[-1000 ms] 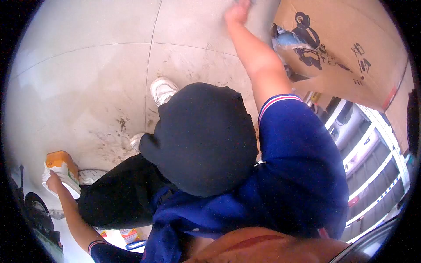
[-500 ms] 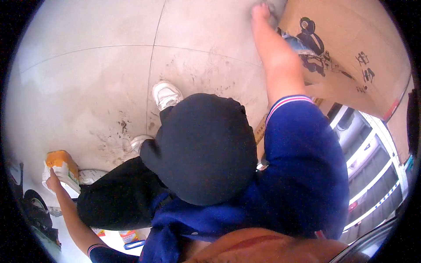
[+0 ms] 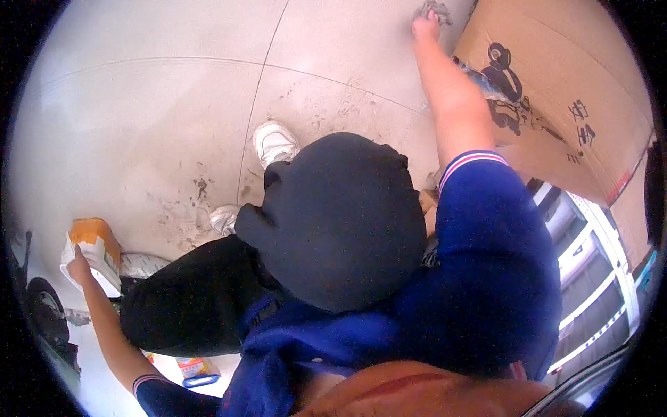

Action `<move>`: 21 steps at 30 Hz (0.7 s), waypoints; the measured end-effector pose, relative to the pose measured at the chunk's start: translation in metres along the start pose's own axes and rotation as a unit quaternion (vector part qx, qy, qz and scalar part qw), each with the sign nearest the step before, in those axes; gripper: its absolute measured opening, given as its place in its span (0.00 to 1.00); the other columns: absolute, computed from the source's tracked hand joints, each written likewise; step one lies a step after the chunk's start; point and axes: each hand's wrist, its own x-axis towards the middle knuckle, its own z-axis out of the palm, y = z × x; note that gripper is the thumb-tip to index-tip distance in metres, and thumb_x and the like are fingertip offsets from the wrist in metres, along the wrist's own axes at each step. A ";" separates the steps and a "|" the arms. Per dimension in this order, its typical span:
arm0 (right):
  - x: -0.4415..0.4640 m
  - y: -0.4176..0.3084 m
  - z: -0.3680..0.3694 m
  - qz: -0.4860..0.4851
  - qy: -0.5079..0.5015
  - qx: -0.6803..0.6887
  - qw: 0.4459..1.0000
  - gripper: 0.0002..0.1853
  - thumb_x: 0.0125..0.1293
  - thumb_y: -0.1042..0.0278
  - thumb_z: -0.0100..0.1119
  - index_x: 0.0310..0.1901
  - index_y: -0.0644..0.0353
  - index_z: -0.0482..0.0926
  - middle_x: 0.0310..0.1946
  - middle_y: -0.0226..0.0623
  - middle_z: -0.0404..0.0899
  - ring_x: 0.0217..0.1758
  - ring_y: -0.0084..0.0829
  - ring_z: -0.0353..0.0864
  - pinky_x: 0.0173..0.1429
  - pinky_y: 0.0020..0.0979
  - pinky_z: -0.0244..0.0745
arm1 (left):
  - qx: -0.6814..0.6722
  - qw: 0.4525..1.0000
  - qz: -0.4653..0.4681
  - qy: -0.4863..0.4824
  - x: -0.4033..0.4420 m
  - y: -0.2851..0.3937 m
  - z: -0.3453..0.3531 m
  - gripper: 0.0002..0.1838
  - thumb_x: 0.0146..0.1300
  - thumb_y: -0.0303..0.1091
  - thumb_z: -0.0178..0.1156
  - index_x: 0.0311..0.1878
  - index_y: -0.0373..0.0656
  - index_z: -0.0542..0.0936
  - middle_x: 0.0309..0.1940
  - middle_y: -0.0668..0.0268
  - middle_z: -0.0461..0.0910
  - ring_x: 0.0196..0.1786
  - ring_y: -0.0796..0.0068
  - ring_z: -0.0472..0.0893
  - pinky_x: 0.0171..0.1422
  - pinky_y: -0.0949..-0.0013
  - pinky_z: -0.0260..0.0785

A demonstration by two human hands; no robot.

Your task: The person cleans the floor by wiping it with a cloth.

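Note:
At the far left my left hand grips the near edge of a white and orange tub, one finger stretched along it. The tub's inside does not show. My right arm reaches to the top of the view, where my right hand is closed on a crumpled grey rag at the pale tiled floor. Just right of that hand stands a big cardboard box with black print. Dark smudges mark the floor near my shoes.
My bent knee in black trousers covers the middle of the view. White shoes stand on the floor. A dark wheel is at the left edge, and a white-framed rack is at the right. Colourful packets lie below my left leg.
My right hand has shifted slightly right and down in view, and the grey rag now shows more clearly. My left hand stays on the tub. The whole view has shifted slightly.

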 end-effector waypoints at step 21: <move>-0.345 -0.024 -0.008 -0.237 -0.114 0.047 0.964 0.24 0.61 0.77 0.46 0.60 0.55 0.77 0.66 0.39 0.71 0.71 0.43 0.68 0.71 0.36 0.64 | -0.006 0.999 -0.048 -0.001 -0.004 0.016 -0.006 0.51 0.56 0.75 0.50 0.48 0.22 0.80 0.51 0.37 0.79 0.58 0.46 0.78 0.64 0.53 0.68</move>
